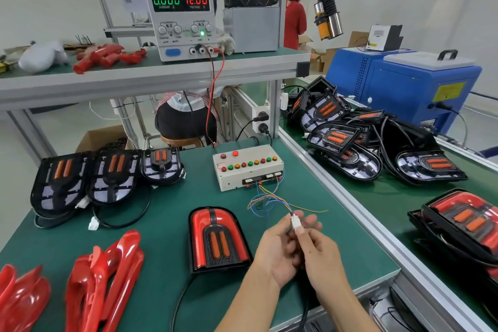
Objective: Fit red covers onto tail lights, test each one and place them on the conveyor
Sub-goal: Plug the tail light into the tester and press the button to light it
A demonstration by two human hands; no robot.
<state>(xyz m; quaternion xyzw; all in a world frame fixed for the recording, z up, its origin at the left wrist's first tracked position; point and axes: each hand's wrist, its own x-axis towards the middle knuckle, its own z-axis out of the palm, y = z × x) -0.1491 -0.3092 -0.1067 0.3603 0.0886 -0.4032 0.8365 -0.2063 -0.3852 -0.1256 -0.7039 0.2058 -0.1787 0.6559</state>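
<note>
Both hands, left hand (pixel 277 248) and right hand (pixel 320 253), pinch the white connector (pixel 295 224) at five o'clock of the test box (pixel 246 167), the covered tail light (pixel 217 237) lying at nine o'clock (bare green mat (pixel 167 224) between), the conveyor (pixel 390 197) beyond the rail at three o'clock.

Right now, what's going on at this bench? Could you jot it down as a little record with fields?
Hands: left hand and right hand together hold a white connector above the green bench
Wires: coloured leads run from the connector to the test box
Covered tail light: tail light with a red cover lies left of the hands
Uncovered lights: three on the bench's far left
Spare covers: red covers at near left
Power supply: reads 0.000 A, 12.00 V
Conveyor: tail lights piled on it at right
</note>
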